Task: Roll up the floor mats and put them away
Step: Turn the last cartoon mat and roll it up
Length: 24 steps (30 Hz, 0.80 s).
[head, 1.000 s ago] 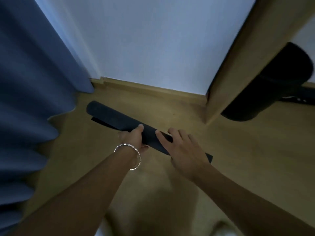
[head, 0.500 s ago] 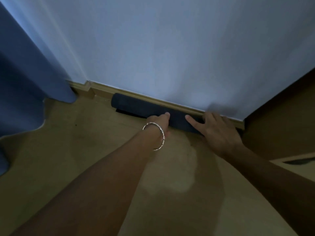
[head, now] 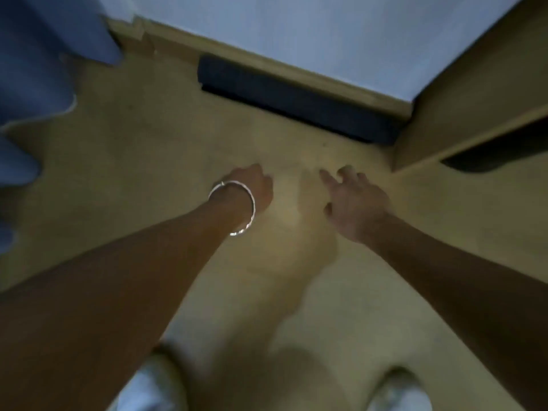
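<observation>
Mat (head: 296,99), rolled tight, lies at twelve o'clock along the baseboard (head: 296,65), its far end tucked against the wooden cabinet (head: 474,93) at two (a snug corner where it likely cannot unroll). Nearer me the left hand (head: 249,185) and right hand (head: 353,200) hover apart, slack, holding nothing.

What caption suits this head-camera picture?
Dark rolled-up floor mat lies along the wooden skirting board; left hand and right hand hover empty, apart from it.
</observation>
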Tool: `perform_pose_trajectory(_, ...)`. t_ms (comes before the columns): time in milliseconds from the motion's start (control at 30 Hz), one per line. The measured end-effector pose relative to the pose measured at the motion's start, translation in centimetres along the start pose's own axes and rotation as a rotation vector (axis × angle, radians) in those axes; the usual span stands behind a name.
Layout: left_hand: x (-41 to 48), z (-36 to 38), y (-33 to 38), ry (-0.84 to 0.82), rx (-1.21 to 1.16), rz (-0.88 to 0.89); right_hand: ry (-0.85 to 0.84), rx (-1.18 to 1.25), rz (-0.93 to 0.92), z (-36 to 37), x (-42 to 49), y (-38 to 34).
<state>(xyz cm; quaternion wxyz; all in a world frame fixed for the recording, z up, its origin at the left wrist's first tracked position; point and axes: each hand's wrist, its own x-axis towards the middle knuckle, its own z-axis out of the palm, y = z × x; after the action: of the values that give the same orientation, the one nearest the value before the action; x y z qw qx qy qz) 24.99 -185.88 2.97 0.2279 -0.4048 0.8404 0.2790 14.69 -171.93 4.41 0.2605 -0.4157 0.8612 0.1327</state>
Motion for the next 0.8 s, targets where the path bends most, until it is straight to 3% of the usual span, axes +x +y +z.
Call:
perform_pose_trajectory(200, -17.9, 0.0, -2.6, -0.252, 0.422, 0.254, -0.295, 0.114, -0.134, 1.2, -15.0, -6.5)
perform_pose_trajectory(300, -21.9, -5.5, -3.4, -0.198, 0.459, 0.263, -0.223, 0.136, -0.122, -3.3, -18.6, -7.9)
perform_pose_trajectory(433, -29.2, -16.5, -2.4, 0.028, 0.322, 0.189, -0.021, 0.172, -0.085, -14.5, -24.3, -8.2)
perform_pose_trajectory(567, -43.3, -26.2, -0.2, 0.290, 0.325, 0.248, 0.226, 0.216, -0.104, -26.0, -36.0, -9.4)
perform_pose_trajectory(667, -57.2, -29.2, -0.2, 0.540, 0.306, 0.331, 0.468, 0.199, -0.162, -31.0, -49.4, -12.1)
perform_pose_trajectory(800, -76.4, -32.2, -1.1, 0.694, 0.424, 0.365, 0.551, 0.023, -0.219, -36.3, -68.9, -16.4)
